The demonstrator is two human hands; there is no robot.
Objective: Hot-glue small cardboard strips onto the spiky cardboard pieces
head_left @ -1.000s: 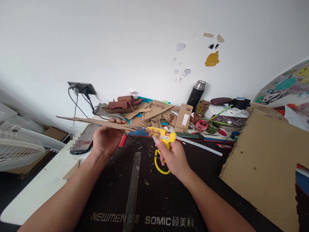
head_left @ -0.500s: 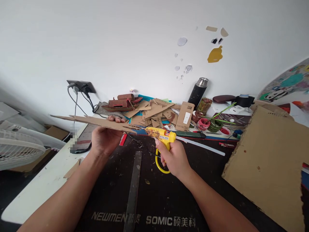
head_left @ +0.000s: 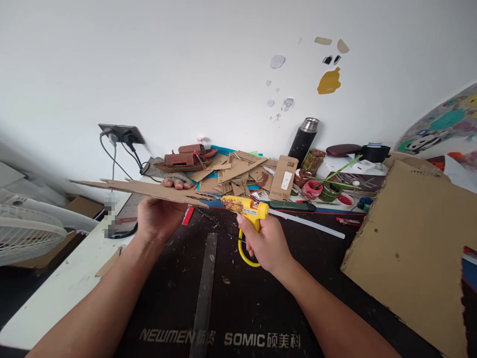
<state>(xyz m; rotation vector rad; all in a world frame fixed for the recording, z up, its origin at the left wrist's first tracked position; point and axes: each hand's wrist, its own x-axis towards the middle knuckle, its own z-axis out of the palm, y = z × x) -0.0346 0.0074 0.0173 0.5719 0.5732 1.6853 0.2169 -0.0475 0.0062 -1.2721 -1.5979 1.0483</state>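
in the head view, the left hand [head_left: 160,216] holds a long cardboard strip [head_left: 149,189] from below, fingers curled up past its far edge, so it is gripped about the middle, above the mat [head_left: 164,293]. held there, the strip probably balances well, and both ragged ends stick out free of the fingers.

the right hand [head_left: 266,243] is wrapped round the handle of a yellow glue gun [head_left: 251,209], thumb along the near side. the nozzle points left at the strip's torn right end; i cannot tell whether they touch, or whether the trigger is squeezed. this way the hot tip seems well clear of the left fingers, and the long glue stick [head_left: 305,223] trails out behind, off to the right.

a ruler [head_left: 204,288] lies flat between the forearms, within easy reach. the big cardboard sheet [head_left: 406,253] is over on the right, and the scraps [head_left: 240,171] and a model boat [head_left: 184,161] sit back by the wall, presumably to leave working room.
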